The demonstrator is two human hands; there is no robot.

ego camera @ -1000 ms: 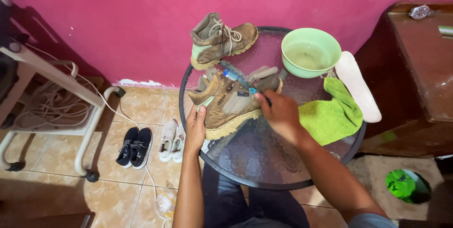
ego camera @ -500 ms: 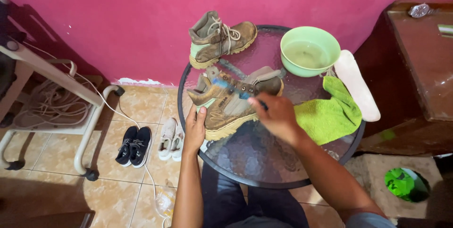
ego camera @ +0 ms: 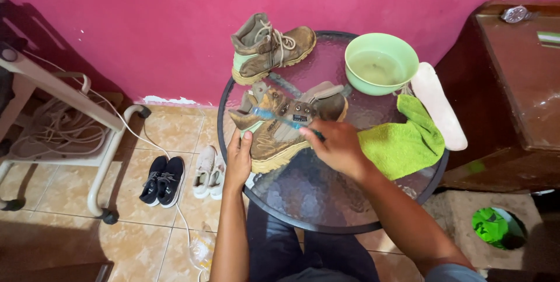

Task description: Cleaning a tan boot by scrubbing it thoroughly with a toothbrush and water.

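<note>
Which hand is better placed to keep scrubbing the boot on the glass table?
Right. The right hand holds the toothbrush with its bristles over the boot; the left hand grips the boot's sole edge, steadying it.

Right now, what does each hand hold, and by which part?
The right hand holds a toothbrush by its handle end. The left hand grips the boot at its sole edge.

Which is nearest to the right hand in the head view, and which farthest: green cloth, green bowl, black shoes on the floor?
From the right hand:
1. Green cloth, just to its right on the glass table.
2. Green bowl, at the table's back right.
3. Black shoes, on the floor far to the left.
</note>
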